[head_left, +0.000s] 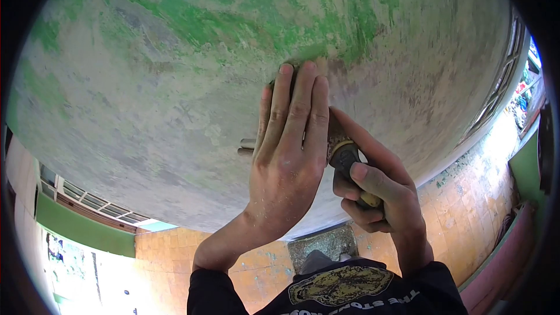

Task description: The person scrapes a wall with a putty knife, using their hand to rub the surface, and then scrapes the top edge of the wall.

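My right hand (389, 195) is wrapped round the black and yellow handle of a scraper (345, 154), its index finger stretched along the tool towards the wall. My left hand (291, 134) lies flat with straight fingers beside and over the front of the tool, fingertips at the wall (146, 134). Most of the blade is hidden behind that hand. The wall carries patchy green paint above and bare grey, scuffed plaster lower down. A short grey two-pronged piece (247, 147) shows at the left edge of my left hand; what it is I cannot make out.
Below is an orange tiled floor (455, 221) with scattered paint flakes. A speckled grey slab (321, 248) lies near my body. Slatted windows (96, 201) stand to the left, and a low pink and green wall (496, 256) runs along the right.
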Tool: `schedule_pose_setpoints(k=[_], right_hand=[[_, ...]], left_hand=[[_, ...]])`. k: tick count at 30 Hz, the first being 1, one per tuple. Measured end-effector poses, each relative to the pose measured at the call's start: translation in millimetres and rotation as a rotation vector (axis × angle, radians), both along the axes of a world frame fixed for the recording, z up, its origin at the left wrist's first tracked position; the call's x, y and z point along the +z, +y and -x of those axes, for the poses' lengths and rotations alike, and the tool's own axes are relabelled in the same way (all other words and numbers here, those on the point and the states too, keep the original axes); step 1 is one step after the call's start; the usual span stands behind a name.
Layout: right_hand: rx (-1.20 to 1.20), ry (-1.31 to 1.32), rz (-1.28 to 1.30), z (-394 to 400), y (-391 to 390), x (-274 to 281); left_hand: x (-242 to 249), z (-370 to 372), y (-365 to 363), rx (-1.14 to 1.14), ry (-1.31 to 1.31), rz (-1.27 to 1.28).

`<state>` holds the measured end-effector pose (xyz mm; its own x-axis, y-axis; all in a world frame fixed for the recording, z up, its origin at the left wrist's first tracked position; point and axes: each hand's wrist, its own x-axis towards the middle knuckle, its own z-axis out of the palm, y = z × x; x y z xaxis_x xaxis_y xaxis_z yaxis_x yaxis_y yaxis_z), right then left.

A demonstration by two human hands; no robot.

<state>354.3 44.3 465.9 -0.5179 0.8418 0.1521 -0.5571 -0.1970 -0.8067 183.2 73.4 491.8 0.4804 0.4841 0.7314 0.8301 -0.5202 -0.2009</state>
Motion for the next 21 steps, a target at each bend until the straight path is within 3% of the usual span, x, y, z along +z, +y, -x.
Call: schedule_pose_setpoints(k=[8,21], right_hand=[[-0.065,0.037,0.041,0,-4,-4],[0.03,0.061,0.004,2,5,0]], left_hand=[[-4,-3,1,-0.024,-0.002,0.042],[6,-3,7,-0.042,-0.031,-0.031]])
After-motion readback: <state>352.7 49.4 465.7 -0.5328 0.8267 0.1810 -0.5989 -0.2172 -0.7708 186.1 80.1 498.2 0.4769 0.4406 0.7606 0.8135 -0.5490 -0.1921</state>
